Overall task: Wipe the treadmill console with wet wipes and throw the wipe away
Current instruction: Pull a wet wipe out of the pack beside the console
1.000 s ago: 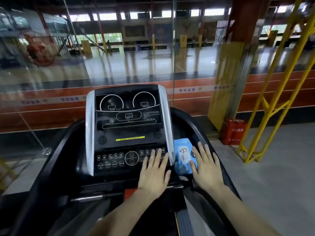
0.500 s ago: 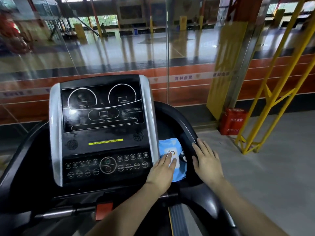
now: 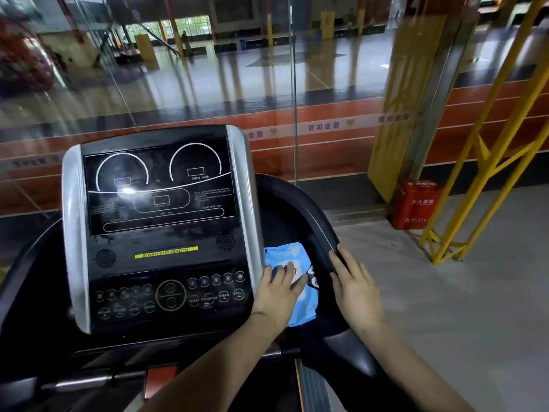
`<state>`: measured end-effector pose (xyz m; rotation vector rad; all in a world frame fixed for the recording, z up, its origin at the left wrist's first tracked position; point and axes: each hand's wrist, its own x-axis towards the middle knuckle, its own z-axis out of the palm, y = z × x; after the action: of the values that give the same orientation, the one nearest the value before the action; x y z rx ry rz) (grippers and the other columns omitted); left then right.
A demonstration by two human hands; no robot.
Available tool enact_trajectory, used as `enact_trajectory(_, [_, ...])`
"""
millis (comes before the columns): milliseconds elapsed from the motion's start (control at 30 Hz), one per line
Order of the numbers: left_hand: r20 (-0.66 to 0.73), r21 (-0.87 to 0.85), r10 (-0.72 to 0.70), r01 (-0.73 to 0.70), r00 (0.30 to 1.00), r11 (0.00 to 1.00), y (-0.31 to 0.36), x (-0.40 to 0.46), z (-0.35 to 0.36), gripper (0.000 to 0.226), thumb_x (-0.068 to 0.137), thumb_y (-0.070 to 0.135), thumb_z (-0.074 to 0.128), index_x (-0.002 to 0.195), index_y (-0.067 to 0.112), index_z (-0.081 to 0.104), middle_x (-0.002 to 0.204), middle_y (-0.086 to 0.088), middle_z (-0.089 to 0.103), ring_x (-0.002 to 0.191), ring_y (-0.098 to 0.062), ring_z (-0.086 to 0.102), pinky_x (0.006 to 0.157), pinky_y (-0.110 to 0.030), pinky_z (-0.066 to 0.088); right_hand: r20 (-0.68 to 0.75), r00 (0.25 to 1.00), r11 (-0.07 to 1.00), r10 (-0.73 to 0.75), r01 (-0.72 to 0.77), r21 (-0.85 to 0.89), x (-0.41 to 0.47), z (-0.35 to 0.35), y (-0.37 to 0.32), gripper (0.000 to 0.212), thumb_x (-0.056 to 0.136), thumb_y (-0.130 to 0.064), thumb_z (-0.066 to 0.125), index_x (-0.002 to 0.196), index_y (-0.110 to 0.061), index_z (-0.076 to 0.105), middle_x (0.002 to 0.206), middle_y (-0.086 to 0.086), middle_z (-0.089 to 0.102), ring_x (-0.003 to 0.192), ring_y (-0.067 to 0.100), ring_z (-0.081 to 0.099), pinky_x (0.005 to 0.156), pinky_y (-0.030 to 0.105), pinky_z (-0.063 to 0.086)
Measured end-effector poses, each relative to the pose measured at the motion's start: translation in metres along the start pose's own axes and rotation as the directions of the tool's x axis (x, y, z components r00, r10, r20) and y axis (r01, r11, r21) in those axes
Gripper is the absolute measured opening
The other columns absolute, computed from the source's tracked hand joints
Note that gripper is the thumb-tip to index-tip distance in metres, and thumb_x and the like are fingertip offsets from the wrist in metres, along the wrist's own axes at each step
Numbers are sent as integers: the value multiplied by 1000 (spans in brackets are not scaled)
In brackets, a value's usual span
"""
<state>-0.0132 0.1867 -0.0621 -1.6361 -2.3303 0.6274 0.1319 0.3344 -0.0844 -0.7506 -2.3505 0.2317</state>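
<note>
Treadmill console (image 3: 160,230) fills the left half of your view, tilted up toward you: silver side rails, a dark display with two gauge arcs at the top, a yellow strip reading "ALWAYS STAY HEALTHY" (image 3: 165,252) below it, and rows of round buttons (image 3: 170,294) along the bottom. Under the console a red tab (image 3: 162,377) shows beside a metal bar.

Just right of the console's silver edge, the blue wet wipes pack (image 3: 297,288) lies in the recess between the console and the black handrail (image 3: 309,221). Your left hand (image 3: 277,295) rests flat on top of that pack, its fingers (image 3: 286,270) straight and close together, pointing away from you and covering the pack's near left part; they lie on it rather than curl round it.

Your right hand (image 3: 355,289) lies palm-down on the curved handrail just right of the pack, fingers straight and slightly spread along the rail, gripping nothing. The two hands are near each other but apart.

Further right, on the grey floor, a red box (image 3: 416,205) stands by the glass wall, and a yellow metal frame (image 3: 487,162) rises beside it.
</note>
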Motion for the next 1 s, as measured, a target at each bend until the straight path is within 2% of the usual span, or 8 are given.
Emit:
enact_trajectory(100, [-30, -6, 8, -8, 1000, 1000, -4, 2, 2, 93, 97, 36, 62, 164, 27, -1, 168, -17, 8, 147, -39, 25, 124, -58, 10, 4, 1000, 1000, 7, -8, 4, -2, 2, 2, 51, 98, -16, 66, 148, -16, 56, 162, 1, 45, 126, 30, 58, 88, 51, 60])
enact_trajectory(300, [-98, -26, 23, -26, 995, 999, -13, 5, -2, 61, 103, 45, 51, 155, 29, 23, 159, -16, 28, 134, -38, 42, 120, -59, 18, 20, 1000, 1000, 12, -12, 1, -4, 4, 2, 52, 99, -15, 66, 150, -15, 54, 163, 1, 42, 129, 32, 57, 90, 54, 59])
enact_trajectory(433, [-131, -37, 32, -37, 991, 999, -18, 4, -10, 58, 99, 48, 56, 149, 28, 35, 152, -14, 40, 131, -37, 47, 118, -62, 18, 23, 1000, 1000, 7, -6, -3, -6, 3, 1, 53, 97, -12, 67, 148, -13, 55, 163, 3, 43, 129, 35, 58, 89, 54, 60])
enact_trajectory(600, [-185, -55, 15, -26, 983, 998, -27, -11, -15, 59, 94, 52, 62, 143, 25, 43, 154, -12, 44, 145, -38, 36, 123, -66, 11, 3, 1000, 1000, 2, -2, 16, -7, 2, -1, 52, 92, -6, 72, 143, -11, 60, 160, 6, 46, 131, 36, 57, 92, 53, 58])
enact_trajectory(667, [-225, -64, -18, 4, 974, 998, -34, -25, -9, 62, 95, 53, 61, 147, 24, 43, 161, -10, 39, 151, -38, 29, 122, -67, 5, -47, 997, 998, -55, 56, 17, -7, -1, -3, 48, 85, 0, 76, 132, -9, 69, 153, 10, 55, 132, 36, 56, 97, 54, 55])
enact_trajectory(767, [-274, -51, -25, 12, 961, 999, -44, -47, 6, 71, 99, 54, 56, 158, 20, 34, 168, -7, 32, 156, -36, 22, 123, -67, 8, -82, 981, 979, -178, 185, 87, 1, -1, -17, 34, 84, 3, 76, 117, -7, 75, 135, 10, 67, 123, 33, 61, 99, 50, 53])
enact_trajectory(867, [-248, -28, -40, 35, 968, 999, -50, -61, 15, 73, 101, 50, 54, 161, 16, 30, 168, -6, 31, 158, -35, 17, 124, -67, 8, 8, 977, 961, -211, 206, 187, 14, 10, -39, 19, 88, 1, 75, 106, -6, 78, 113, 5, 73, 100, 27, 67, 85, 43, 60])
enact_trajectory(1000, [-209, -33, -43, 36, 977, 999, -56, -69, 19, 71, 102, 41, 55, 162, 12, 29, 170, -6, 29, 159, -36, 15, 125, -65, -2, 202, 965, 965, -167, 119, 232, 27, 33, -56, 17, 95, -4, 69, 110, -6, 77, 112, 4, 70, 101, 26, 63, 86, 42, 60])
